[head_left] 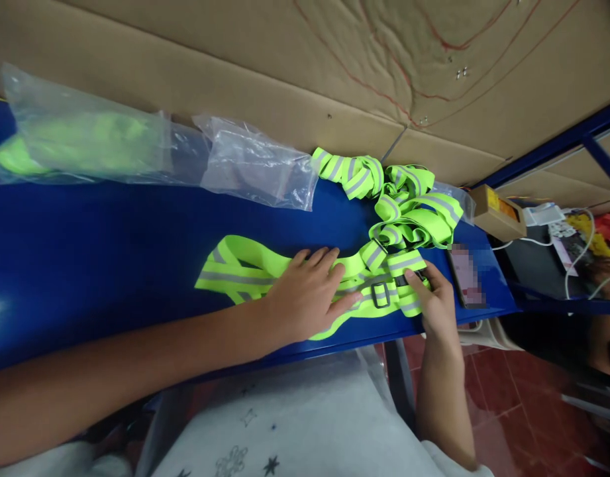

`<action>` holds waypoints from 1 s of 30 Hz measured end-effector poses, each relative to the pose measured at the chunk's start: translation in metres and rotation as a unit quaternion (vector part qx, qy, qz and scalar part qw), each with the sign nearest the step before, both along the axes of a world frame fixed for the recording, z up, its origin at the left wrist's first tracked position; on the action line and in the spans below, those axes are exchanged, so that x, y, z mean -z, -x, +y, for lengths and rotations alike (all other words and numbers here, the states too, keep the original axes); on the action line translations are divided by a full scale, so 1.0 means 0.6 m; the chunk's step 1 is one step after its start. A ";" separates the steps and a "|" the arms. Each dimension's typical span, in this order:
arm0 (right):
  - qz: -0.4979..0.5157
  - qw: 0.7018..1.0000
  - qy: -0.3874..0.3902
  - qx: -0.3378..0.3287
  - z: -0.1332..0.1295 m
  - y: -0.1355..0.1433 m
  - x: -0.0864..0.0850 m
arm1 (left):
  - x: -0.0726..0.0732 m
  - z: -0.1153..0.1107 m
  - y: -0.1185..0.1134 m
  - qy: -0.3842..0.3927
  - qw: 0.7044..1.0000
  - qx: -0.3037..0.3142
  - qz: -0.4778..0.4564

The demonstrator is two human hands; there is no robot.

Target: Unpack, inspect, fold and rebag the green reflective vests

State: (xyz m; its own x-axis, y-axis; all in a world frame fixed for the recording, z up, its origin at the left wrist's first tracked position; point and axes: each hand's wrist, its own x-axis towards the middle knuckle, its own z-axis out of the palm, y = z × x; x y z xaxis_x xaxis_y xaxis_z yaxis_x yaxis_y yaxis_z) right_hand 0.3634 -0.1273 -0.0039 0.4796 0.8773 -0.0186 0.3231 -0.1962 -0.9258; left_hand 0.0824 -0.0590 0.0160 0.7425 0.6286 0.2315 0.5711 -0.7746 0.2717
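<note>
On the blue table [150, 232] lies a neon yellow-green strap [235, 268] with grey reflective stripes and black buckles. My left hand [309, 291] rests on its middle, fingers apart and palm down. At the strap's right end, my right hand [436, 295] pinches the folded layers beside a black buckle, thumb on top. More straps of the same kind [414, 212] are heaped just behind, joined to a rolled-looking bundle [352, 173] at their left.
Clear plastic bags [259, 165] lie along the cardboard wall [210, 79]; the left one holds neon material [86, 142]. At right are a phone [466, 275], a small cardboard box [498, 212], white cables and part of another person.
</note>
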 end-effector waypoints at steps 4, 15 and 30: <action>0.022 1.000 -0.003 -0.009 -0.005 0.003 -0.005 | -0.028 0.022 -0.031 0.037 0.999 -0.001 0.018; 0.016 0.999 -0.036 -0.014 -0.005 0.004 -0.003 | -0.018 0.106 -0.097 0.297 0.942 -0.067 -0.139; -0.058 0.992 -0.109 -0.022 -0.030 0.002 -0.011 | -0.080 0.122 -0.078 0.054 0.962 0.215 0.158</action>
